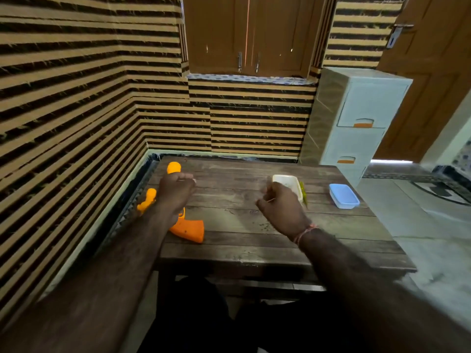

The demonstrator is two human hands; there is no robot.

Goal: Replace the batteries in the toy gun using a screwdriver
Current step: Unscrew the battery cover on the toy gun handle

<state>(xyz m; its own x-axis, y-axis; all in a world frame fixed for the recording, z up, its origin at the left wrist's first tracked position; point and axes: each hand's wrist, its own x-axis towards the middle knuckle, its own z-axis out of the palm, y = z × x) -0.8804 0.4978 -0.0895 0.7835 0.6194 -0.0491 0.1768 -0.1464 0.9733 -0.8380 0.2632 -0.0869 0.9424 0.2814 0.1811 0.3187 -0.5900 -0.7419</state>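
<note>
The orange toy gun point(189, 231) lies along the left side of the wooden table point(254, 240), its stock nearest me. My left hand point(175, 193) sits over the gun's middle with the fingers curled round the body, hiding that part. My right hand point(283, 207) hovers above the table's centre with the fingers curled. It pinches a small thin pale item, too small to identify. A green-yellow screwdriver point(303, 193) lies on the table just beyond my right hand, beside a white tub point(284, 180).
A pale blue lidded box point(344, 196) sits near the table's right edge. The table stands in a corner of the striped wall point(76, 123). A white plastic drawer unit point(356, 118) stands behind the table at the right.
</note>
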